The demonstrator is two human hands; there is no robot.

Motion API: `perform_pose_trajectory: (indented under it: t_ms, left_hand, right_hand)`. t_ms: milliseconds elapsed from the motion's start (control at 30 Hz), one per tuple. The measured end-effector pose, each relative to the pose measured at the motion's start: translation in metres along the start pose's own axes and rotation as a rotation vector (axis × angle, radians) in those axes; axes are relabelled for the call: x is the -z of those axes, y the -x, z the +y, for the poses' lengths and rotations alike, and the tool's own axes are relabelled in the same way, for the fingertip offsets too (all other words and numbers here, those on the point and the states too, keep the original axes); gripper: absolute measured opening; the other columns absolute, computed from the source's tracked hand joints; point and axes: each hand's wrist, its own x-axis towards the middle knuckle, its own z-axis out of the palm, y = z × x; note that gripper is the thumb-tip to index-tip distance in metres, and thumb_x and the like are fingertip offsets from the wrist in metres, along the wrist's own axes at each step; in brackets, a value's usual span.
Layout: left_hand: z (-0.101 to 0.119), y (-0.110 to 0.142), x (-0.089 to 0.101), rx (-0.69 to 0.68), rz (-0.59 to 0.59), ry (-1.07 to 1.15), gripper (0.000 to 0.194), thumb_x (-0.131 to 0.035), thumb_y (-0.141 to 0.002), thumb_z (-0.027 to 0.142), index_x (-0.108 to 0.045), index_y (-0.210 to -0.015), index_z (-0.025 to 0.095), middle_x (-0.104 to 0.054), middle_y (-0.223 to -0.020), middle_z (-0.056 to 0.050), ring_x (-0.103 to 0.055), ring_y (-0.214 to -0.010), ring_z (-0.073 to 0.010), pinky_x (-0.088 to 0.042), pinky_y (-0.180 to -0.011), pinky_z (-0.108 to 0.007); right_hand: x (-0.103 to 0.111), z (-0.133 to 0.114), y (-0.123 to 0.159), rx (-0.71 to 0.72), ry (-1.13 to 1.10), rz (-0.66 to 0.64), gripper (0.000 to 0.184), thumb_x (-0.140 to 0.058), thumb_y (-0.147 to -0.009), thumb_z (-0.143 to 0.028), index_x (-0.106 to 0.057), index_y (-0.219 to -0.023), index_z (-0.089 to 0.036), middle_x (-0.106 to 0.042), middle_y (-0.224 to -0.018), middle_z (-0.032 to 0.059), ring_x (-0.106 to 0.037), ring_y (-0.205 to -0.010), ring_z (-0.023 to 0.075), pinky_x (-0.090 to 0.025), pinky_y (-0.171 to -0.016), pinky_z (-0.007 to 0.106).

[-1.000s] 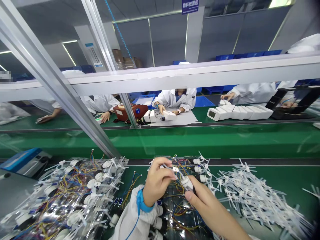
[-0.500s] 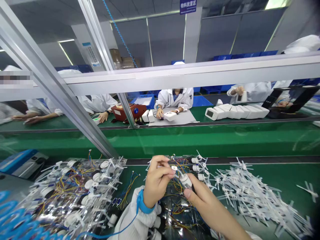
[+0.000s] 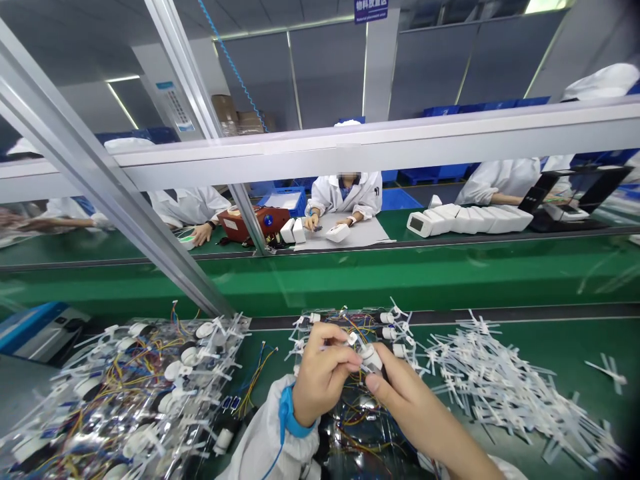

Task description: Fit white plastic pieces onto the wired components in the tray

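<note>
My left hand (image 3: pixel 323 373), with a blue wrist strap (image 3: pixel 290 413) and a white sleeve, pinches a thin white cable tie near a small white cylindrical part (image 3: pixel 371 358). My right hand (image 3: pixel 415 410) grips that part from below, thumb on its side. Both hands meet above a clear tray (image 3: pixel 360 427) holding similar white parts with coloured wires.
A heap of wired parts in clear plastic (image 3: pixel 130 387) lies at the left. A pile of loose white cable ties (image 3: pixel 495 387) spreads at the right. A green conveyor belt (image 3: pixel 400 277) runs beyond; across it sit people in white coats (image 3: pixel 345 197) and a row of white devices (image 3: pixel 470 220).
My hands have stayed together on the small part, the left fingers closing in against it. The view has shifted slightly; the blue coiled cord seen at the lower left half a second ago is gone.
</note>
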Motion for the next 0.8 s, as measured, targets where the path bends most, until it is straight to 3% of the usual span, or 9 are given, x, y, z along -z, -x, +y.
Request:
perform_pose_trajectory:
  t_ms: [467, 800]
  left_hand:
    - [0.003, 0.002, -0.004, 0.047, 0.035, -0.033, 0.013, -0.056, -0.099, 0.014, -0.065, -0.093, 0.021, -0.049, -0.108, -0.005, -0.053, -0.096, -0.0161, -0.047, -0.08, -0.026]
    - [0.005, 0.009, -0.018, 0.197, 0.055, 0.194, 0.016, -0.051, -0.103, 0.018, -0.061, -0.09, 0.022, -0.048, -0.122, -0.005, -0.051, -0.083, -0.0127, -0.043, -0.073, -0.027]
  right_hand:
    - [-0.002, 0.001, 0.002, 0.049, -0.035, 0.0, 0.031, -0.044, -0.107, -0.053, -0.053, -0.113, -0.025, -0.062, -0.099, 0.0017, -0.056, -0.09, 0.0234, -0.041, -0.08, 0.031]
    - [-0.007, 0.007, 0.002, 0.099, -0.102, 0.012, 0.038, -0.044, -0.107, -0.057, -0.053, -0.123, -0.025, -0.062, -0.105, 0.0044, -0.058, -0.097, 0.0262, -0.044, -0.087, 0.035]
